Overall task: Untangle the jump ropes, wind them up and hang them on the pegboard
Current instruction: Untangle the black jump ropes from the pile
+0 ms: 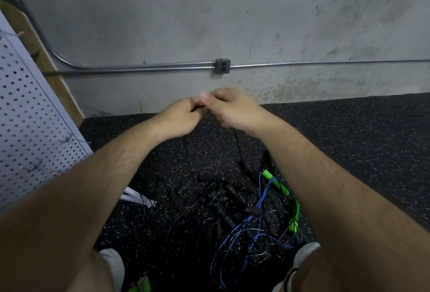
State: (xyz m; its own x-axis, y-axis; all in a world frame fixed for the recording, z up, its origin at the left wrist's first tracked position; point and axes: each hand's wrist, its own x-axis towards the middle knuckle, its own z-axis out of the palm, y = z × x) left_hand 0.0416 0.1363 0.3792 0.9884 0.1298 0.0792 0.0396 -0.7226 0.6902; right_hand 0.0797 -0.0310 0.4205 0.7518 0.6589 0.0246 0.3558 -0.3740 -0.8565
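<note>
Early days: with curled fingers my left hand (179, 117) and right hand (235, 110) pinch a thin black cord (238, 146) above the tangled black, blue and green jump ropes (232, 208) heaped on the near floor (349, 140); the white pegboard (35, 117), left, holds none.

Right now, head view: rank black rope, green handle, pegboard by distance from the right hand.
From the right hand:
1. black rope, pinched in it, hanging below.
2. green handle, lower down in the pile.
3. pegboard, far left.
</note>
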